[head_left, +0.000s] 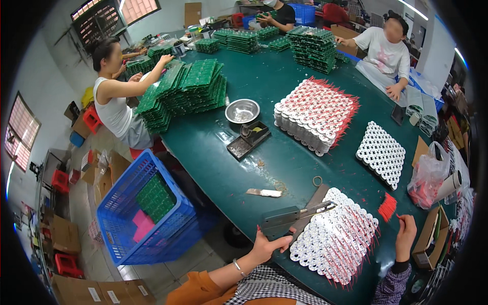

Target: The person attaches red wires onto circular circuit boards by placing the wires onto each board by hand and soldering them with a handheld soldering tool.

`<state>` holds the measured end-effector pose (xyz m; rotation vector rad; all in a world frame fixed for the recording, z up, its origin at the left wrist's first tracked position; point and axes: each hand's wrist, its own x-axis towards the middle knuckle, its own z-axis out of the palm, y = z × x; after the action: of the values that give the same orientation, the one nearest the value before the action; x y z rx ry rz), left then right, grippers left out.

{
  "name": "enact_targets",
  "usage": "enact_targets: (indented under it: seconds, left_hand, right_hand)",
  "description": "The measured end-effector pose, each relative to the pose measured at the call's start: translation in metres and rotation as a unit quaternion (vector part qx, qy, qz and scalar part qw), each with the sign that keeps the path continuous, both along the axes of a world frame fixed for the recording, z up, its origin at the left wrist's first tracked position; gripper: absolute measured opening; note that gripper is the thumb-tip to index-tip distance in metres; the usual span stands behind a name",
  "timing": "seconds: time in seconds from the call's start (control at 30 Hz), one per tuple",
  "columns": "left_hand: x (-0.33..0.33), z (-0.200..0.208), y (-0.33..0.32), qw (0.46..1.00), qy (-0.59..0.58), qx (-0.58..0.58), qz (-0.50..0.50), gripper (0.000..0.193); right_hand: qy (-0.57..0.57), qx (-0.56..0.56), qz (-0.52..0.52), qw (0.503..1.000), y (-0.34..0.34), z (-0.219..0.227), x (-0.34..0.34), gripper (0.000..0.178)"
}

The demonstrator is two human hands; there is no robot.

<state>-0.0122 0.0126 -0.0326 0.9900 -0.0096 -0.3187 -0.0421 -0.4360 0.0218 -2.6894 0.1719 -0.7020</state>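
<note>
In my left hand (pixel 268 245) is a dark green soldering gun (pixel 280 222), its long metal tip reaching over a panel of white round discs (pixel 325 231). Many thin red wires stand up from the right part of that panel, which lies on the green table close to me. A brown strip (pixel 311 206) lies along the panel's left edge, partly behind the gun. To the right of the panel, my right hand (pixel 405 235) is raised with its fingers pinched; what they hold is too small to make out. A bundle of short red wires (pixel 387 207) lies just beyond it.
Farther off stand a disc stack with red wires (pixel 315 114), a bare white disc panel (pixel 382 154), a metal bowl (pixel 242 111) and a black tray (pixel 249 141). Green circuit board stacks (pixel 185 89) fill the far side. A blue crate (pixel 119 223) stands left; several people sit around.
</note>
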Motion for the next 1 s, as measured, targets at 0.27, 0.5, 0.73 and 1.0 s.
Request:
enact_targets:
  seconds: [0.27,0.5,0.73,1.0]
  left_hand:
    - [0.001,0.001,0.0,1.0,0.015,-0.023,-0.008,0.032]
    - [0.001,-0.005,0.004,0.999,0.004,-0.049,-0.015,0.03]
    - [0.003,-0.008,0.006,0.998,-0.01,-0.05,-0.036,0.032]
    - [0.002,-0.003,0.004,0.998,0.007,-0.053,-0.022,0.027]
  right_hand:
    - [0.126,-0.299,-0.07,0.943,0.004,0.024,-0.056,0.007]
    - [0.169,-0.397,-0.038,0.901,0.022,-0.019,-0.058,0.008]
    - [0.162,-0.402,-0.057,0.9,0.026,-0.015,-0.065,0.006]
    - [0.217,-0.476,-0.021,0.852,0.056,-0.008,-0.059,0.001]
